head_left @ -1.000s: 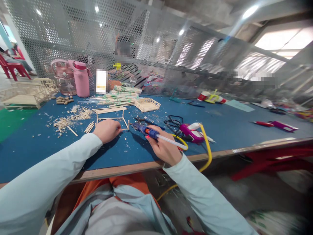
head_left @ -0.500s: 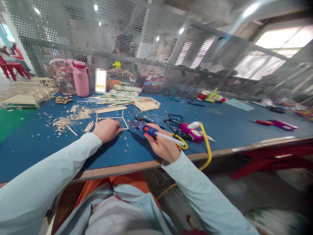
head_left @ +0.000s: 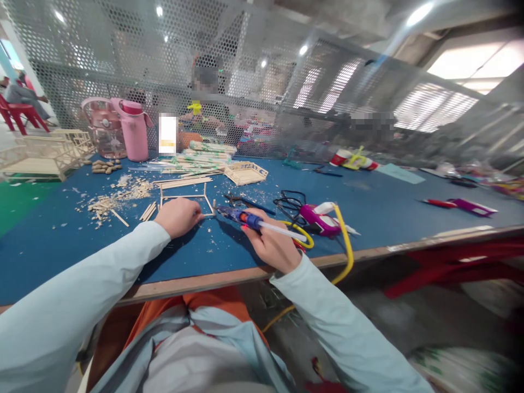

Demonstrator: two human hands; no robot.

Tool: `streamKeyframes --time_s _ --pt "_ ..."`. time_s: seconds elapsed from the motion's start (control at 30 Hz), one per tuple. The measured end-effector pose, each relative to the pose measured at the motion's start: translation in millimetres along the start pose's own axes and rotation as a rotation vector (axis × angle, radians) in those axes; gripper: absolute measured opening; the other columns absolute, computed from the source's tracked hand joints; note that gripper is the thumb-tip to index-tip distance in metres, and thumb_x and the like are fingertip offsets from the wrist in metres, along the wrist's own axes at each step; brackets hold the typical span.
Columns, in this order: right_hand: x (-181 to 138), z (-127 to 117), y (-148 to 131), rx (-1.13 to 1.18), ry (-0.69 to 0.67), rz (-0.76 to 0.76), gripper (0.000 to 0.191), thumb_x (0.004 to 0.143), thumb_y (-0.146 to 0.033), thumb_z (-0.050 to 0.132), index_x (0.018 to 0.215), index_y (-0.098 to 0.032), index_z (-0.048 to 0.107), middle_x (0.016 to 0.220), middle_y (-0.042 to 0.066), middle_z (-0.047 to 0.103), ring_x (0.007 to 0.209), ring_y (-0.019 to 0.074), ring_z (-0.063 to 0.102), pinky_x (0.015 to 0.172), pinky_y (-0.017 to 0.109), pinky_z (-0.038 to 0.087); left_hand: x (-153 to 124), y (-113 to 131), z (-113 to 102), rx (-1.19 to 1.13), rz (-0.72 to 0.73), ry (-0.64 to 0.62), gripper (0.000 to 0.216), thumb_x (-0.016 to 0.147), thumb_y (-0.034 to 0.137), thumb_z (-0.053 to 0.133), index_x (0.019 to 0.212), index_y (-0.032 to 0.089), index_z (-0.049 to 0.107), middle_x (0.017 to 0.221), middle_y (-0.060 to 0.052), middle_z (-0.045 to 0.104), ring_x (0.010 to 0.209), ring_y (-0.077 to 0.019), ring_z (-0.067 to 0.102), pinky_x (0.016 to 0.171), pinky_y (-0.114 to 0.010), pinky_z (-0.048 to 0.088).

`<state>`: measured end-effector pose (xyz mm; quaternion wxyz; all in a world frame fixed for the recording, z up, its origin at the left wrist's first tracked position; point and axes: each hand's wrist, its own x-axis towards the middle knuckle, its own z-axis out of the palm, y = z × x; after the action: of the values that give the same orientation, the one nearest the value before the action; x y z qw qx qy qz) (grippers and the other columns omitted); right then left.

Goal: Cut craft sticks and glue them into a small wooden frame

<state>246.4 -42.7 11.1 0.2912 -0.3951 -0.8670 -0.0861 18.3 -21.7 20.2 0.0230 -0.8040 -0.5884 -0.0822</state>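
In my right hand point(head_left: 272, 240) is a blue hot glue gun point(head_left: 245, 217), with a clear glue stick point(head_left: 284, 229) poking out of its back end. Its nozzle points left, close to the right corner of a small frame of thin wooden sticks point(head_left: 209, 201). My left hand point(head_left: 179, 217) is closed at the frame's near side, thumb and finger pinching a stick there; the palm hides part of the frame. Short cut sticks point(head_left: 148, 211) lie left of that hand. A dark pair of pliers or similar tool point(head_left: 237, 200) rests behind the glue gun.
Behind the frame are bundled wooden sticks point(head_left: 208, 155) and a finished small stick tray point(head_left: 245, 173). Wood scraps point(head_left: 108, 203) and peanuts point(head_left: 106, 166) lie left, near a pink bottle point(head_left: 135, 134). A purple power socket point(head_left: 321, 220) with a yellow cord point(head_left: 347, 245) sits right.
Almost nothing differs. The glue gun's nozzle stays by the frame's right corner, and both hands keep their places and grips.
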Motion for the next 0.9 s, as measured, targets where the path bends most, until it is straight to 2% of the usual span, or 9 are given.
streamKeyframes --time_s 0.13,0.4,0.57,0.67,0.77,0.83,0.9 --pt "-2 0 0 0.011 0.019 0.024 0.030 0.086 -0.031 0.040 0.110 -0.015 0.049 0.104 0.011 0.062 0.092 0.0231 0.060 0.076 0.031 0.046 0 0 -1 -0.004 -0.003 -0.012 0.033 0.082 0.041 0.041 0.088 0.022 0.067 0.088 -0.009 0.069 0.084 -0.0250 0.063 0.068 -0.030 0.046" --pt "-3 5 2 -0.033 -0.044 -0.028 0.028 0.087 -0.030 0.039 0.107 -0.014 0.050 0.102 0.011 0.062 0.089 0.0217 0.061 0.074 0.029 0.047 1 -1 -1 -0.005 -0.010 -0.030 0.035 0.082 0.042 0.039 0.088 0.022 0.067 0.087 -0.009 0.069 0.083 -0.0251 0.062 0.067 -0.030 0.045" --pt "-6 -3 8 0.001 -0.052 -0.051 0.029 0.086 -0.031 0.040 0.108 -0.015 0.050 0.100 0.010 0.063 0.087 0.0218 0.061 0.073 0.030 0.047 0 -2 -1 -0.021 0.025 -0.023 0.032 0.082 0.039 0.041 0.088 0.022 0.068 0.088 -0.008 0.069 0.083 -0.0223 0.062 0.067 -0.027 0.044" --pt "-3 -10 22 0.038 0.070 -0.006 0.030 0.086 -0.032 0.041 0.110 -0.016 0.049 0.104 0.011 0.061 0.092 0.0221 0.059 0.077 0.031 0.047 0 -10 0 -0.035 0.083 -0.016 0.028 0.081 0.035 0.043 0.087 0.024 0.068 0.088 -0.005 0.069 0.083 -0.0206 0.062 0.067 -0.026 0.043" --pt "9 -13 49 0.036 0.187 0.057 0.032 0.085 -0.030 0.043 0.113 -0.016 0.047 0.108 0.012 0.058 0.099 0.0229 0.056 0.083 0.034 0.045 3 -24 2 -0.042 0.193 -0.026 0.026 0.081 0.032 0.045 0.087 0.025 0.069 0.090 -0.004 0.069 0.083 -0.0192 0.061 0.067 -0.025 0.042" --pt "23 -10 71 -0.003 0.193 0.071 0.035 0.082 -0.027 0.044 0.115 -0.016 0.045 0.113 0.013 0.056 0.103 0.0235 0.054 0.087 0.036 0.043 7 -33 2 -0.025 0.259 -0.035 0.026 0.081 0.031 0.046 0.087 0.024 0.069 0.089 -0.004 0.068 0.082 -0.0185 0.061 0.066 -0.024 0.041" --pt "39 -4 95 -0.058 0.111 0.060 0.040 0.078 -0.020 0.044 0.117 -0.013 0.043 0.116 0.015 0.054 0.106 0.0246 0.051 0.089 0.038 0.041 11 -40 2 0.008 0.292 -0.036 0.025 0.080 0.030 0.046 0.087 0.024 0.070 0.087 -0.005 0.068 0.080 -0.0179 0.061 0.064 -0.024 0.041"
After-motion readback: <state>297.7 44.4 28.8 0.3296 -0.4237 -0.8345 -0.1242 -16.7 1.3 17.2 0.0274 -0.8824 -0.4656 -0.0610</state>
